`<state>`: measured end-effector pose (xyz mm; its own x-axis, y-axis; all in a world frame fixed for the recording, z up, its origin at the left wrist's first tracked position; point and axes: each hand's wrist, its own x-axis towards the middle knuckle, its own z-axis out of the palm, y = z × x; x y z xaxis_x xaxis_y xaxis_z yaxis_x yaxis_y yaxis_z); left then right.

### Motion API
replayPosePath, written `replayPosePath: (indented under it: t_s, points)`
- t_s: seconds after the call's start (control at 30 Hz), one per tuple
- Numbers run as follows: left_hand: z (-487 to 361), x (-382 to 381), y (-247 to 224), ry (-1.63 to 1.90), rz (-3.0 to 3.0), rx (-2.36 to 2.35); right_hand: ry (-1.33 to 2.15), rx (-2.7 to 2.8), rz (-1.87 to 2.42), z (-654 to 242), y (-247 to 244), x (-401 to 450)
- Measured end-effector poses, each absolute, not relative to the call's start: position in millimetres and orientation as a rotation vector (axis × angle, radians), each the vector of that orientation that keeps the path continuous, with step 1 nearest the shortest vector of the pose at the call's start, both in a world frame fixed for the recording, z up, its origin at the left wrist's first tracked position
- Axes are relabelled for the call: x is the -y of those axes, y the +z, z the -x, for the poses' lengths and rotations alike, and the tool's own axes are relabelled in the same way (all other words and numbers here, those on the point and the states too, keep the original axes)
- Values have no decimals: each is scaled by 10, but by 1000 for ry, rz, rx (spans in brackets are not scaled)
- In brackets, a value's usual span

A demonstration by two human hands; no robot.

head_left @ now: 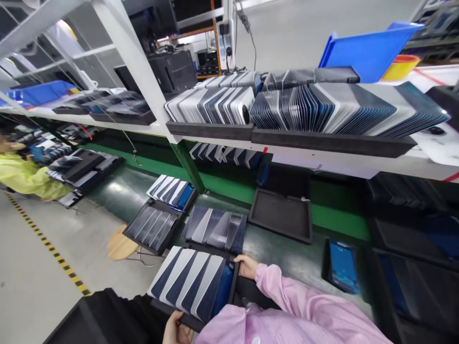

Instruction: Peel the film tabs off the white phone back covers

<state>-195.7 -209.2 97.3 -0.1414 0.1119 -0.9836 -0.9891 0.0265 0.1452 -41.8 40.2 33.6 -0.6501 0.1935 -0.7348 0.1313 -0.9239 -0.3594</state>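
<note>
- Far left: co-worker in a yellow sleeve [36,179], farther along the bench [124,188].
- Wooden stool [120,242] by the bench edge; near it, a set of grey sheets [152,227].
- Left hand [176,329]: gripping the near edge of the held tray [195,324]; partly cut off by the frame.
- Held tray: close to the body, carrying overlapping white and dark blue panels [191,282], fanned in slanting rows. Cannot tell whether anything supports its underside.
- Handling, my judgement: level carriage matters most; the leaning panels could slide if one side dips. Best to grip the rim only, fingertips off the panel faces, both hands at matched height.
- Just beyond: striped panels [215,229]; a small gap there should stop corners catching.
- Right hand [247,266]: closed on the held tray's far right corner.
- Farther right: black tray [281,215], then a blue panel [343,265].
</note>
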Motion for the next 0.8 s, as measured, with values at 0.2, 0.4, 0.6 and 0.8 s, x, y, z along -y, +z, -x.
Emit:
replayPosePath:
  t_s: [0.2, 0.4, 0.6, 0.8]
  points:
    - [1930, 2137, 820, 1387, 979, -1207, 2562, 679, 1207, 424, 343, -296]
    - [1936, 1966, 651, 1835, 987, -1041, 2487, 756, 1200, 494, 458, -628]
    - [2294, 1784, 431, 1855, 892, -1020, 2389, 846, 1216, 511, 689, -975]
    - [2686, 1804, 245, 1731, 813, -956, 2262, 910, 1319, 579, 797, -1287]
